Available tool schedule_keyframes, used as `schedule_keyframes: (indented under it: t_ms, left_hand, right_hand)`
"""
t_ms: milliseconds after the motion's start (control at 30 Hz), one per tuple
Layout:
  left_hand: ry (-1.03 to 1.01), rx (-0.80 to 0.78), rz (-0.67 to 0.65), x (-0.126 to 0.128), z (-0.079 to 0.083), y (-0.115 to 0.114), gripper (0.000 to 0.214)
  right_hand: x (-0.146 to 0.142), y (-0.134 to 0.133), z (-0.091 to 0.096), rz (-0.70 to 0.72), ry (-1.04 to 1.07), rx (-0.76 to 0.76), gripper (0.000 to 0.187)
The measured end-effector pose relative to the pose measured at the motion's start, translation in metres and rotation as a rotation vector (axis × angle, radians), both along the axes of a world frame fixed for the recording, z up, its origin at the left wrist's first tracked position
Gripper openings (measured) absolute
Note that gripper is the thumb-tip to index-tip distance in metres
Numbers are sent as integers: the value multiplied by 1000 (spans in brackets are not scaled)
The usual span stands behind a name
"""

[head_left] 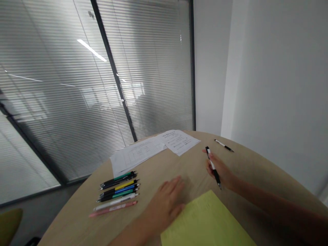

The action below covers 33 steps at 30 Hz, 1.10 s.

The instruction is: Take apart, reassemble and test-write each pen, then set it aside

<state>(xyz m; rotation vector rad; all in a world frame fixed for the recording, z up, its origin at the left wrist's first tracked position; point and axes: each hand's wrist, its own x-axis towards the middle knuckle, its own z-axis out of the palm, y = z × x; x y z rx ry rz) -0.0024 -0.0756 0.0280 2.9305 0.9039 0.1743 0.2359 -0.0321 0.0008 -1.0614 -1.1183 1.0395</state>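
Observation:
My right hand point(222, 171) is closed around a white pen point(213, 166) with a black grip, its tip pointing down toward me above the table. Fingers stretched out, my left hand point(166, 201) lies over the tabletop, slightly blurred. Its thumb is at the left edge of a yellow sheet of paper point(207, 222), which runs out of view at the bottom. To the left of that hand, several pens lie side by side, among them a yellow and black pen point(123, 185), a white pen point(115, 202) and a pink pen point(112, 209).
Another white and black pen point(223, 145) lies near the far right edge of the round wooden table point(153, 171). Printed sheets point(178, 141) and more white papers point(138, 153) lie at the back. Beyond stand a glass partition with blinds point(153, 68) and a white wall point(276, 75).

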Motion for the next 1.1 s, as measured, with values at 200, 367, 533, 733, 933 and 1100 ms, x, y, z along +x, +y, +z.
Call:
schedule_keyframes:
  t_ms: [200, 367, 533, 733, 933, 1100]
  left_hand:
    - [53, -45, 189, -24, -19, 42, 51]
    - [102, -31, 196, -24, -33, 40, 56]
    - [134, -52, 251, -18, -28, 32, 63]
    - [129, -36, 240, -18, -30, 31, 65]
    - [128, -44, 254, -16, -26, 30, 63]
    - [122, -38, 258, -17, -27, 32, 64]
  right_hand:
    - [5, 18, 3, 108, 212, -30, 18]
    - [6, 30, 21, 340, 421, -144, 25]
    - [8, 37, 36, 604, 586, -181, 49]
    - [13, 36, 39, 763, 638, -131, 43]
    - [16, 33, 46, 780, 645, -123, 55]
    - [17, 34, 46, 754, 628, -134, 58]
